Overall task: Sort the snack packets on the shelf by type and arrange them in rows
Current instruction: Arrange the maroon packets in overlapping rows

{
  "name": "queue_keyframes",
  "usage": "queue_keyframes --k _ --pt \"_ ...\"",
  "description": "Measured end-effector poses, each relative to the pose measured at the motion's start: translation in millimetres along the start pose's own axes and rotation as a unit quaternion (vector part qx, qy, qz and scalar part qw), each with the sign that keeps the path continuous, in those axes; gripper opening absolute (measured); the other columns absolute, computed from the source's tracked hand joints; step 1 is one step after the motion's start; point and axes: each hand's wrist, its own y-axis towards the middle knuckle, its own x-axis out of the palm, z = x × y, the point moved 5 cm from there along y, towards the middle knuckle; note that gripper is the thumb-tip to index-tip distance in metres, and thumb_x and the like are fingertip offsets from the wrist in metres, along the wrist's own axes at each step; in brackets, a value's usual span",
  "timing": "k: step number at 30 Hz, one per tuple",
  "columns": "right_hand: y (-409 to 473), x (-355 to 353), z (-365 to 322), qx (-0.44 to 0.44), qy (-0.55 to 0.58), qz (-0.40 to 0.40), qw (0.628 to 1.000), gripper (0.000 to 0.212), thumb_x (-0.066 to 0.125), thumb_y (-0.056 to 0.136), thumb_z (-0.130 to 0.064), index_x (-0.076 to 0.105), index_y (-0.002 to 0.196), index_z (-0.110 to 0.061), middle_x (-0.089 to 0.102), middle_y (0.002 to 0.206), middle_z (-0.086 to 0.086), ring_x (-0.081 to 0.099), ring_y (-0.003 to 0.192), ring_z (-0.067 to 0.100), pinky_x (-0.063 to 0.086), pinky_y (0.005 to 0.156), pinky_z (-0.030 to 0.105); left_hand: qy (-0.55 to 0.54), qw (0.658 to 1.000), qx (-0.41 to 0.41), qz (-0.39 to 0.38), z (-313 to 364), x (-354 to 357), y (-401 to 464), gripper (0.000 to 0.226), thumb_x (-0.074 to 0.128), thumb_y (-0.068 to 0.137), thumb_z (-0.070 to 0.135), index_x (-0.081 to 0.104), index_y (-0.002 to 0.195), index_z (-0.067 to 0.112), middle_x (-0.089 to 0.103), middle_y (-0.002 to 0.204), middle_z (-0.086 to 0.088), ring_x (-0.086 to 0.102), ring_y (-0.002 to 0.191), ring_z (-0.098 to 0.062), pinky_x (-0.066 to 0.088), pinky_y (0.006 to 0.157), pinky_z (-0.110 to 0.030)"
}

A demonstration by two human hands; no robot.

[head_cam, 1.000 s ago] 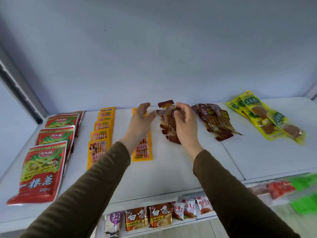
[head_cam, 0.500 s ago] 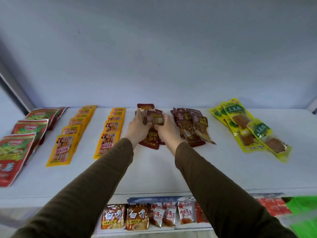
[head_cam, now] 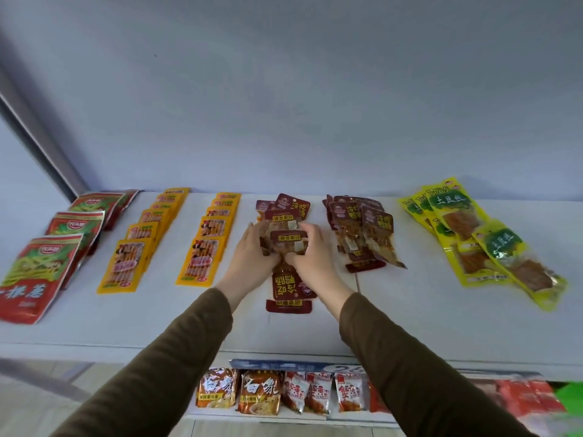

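A row of dark red packets runs down the middle of the white shelf. My left hand and my right hand grip one dark red packet from either side, low over that row. To the right lies a loose pile of the same dark red packets. Further right are yellow-green packets. Left of my hands sit two rows of orange packets, and red-green bags at the far left.
The pale wall closes the shelf at the back. A grey frame bar slants at the left. Below the front edge, a lower shelf holds noodle and small snack packets.
Both hands moved nearer along the dark red row with a packet between them. The camera view shifted, so the left rows show more fully.
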Motion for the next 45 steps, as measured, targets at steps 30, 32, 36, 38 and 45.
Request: queue_keyframes --k 30,32,36,38,45 --pt "71.0 -5.1 -11.6 0.049 0.029 0.082 0.995 0.061 0.051 0.101 -0.052 0.033 0.149 -0.018 0.057 0.141 0.004 0.063 0.117 0.022 0.052 0.089 0.031 -0.346 0.926 -0.144 -0.038 -6.8 4.3 88.7 0.025 0.056 0.1 0.001 0.054 0.122 0.011 0.069 0.116 -0.014 0.071 0.096 -0.026 0.062 0.078 -0.043" --pt "83.3 -5.0 -9.9 0.065 0.062 0.092 0.992 0.064 0.056 0.103 -0.036 0.024 0.153 -0.013 0.044 0.157 0.012 0.051 0.137 0.031 0.045 0.102 0.038 -0.379 0.912 -0.151 -0.04 -6.7 5.9 93.7 0.029 0.053 0.1 -0.003 0.053 0.125 0.011 0.068 0.117 -0.014 0.071 0.096 -0.027 0.063 0.078 -0.044" --pt "99.5 0.2 -9.1 0.067 0.088 0.091 0.99 0.06 0.061 0.101 -0.031 0.029 0.151 -0.022 0.052 0.149 0.007 0.058 0.128 0.028 0.05 0.101 0.036 -0.423 0.89 -0.166 -0.034 -9.8 4.3 103.8 0.032 0.05 0.101 -0.004 0.053 0.128 0.012 0.069 0.118 -0.014 0.071 0.098 -0.027 0.061 0.085 -0.051" --pt "104.9 3.6 -6.8 0.066 0.12 0.091 0.986 0.051 0.062 0.1 -0.027 0.038 0.145 -0.029 0.062 0.132 0.0 0.065 0.113 0.02 0.059 0.086 0.034 -0.45 0.875 -0.171 -0.047 -11.9 1.5 107.7 0.028 0.051 0.101 -0.001 0.056 0.127 0.008 0.069 0.119 -0.017 0.071 0.102 -0.03 0.062 0.079 -0.046" --pt "109.9 11.0 -1.0 0.066 0.212 0.053 0.974 0.058 0.056 0.103 -0.012 0.037 0.154 -0.031 0.051 0.141 -0.012 0.062 0.108 0.005 0.058 0.066 0.017 -0.412 0.886 -0.183 -0.103 -21.6 -9.1 117.2 0.026 0.045 0.103 -0.003 0.06 0.122 0.004 0.068 0.124 -0.021 0.068 0.113 -0.031 0.058 0.093 -0.044"
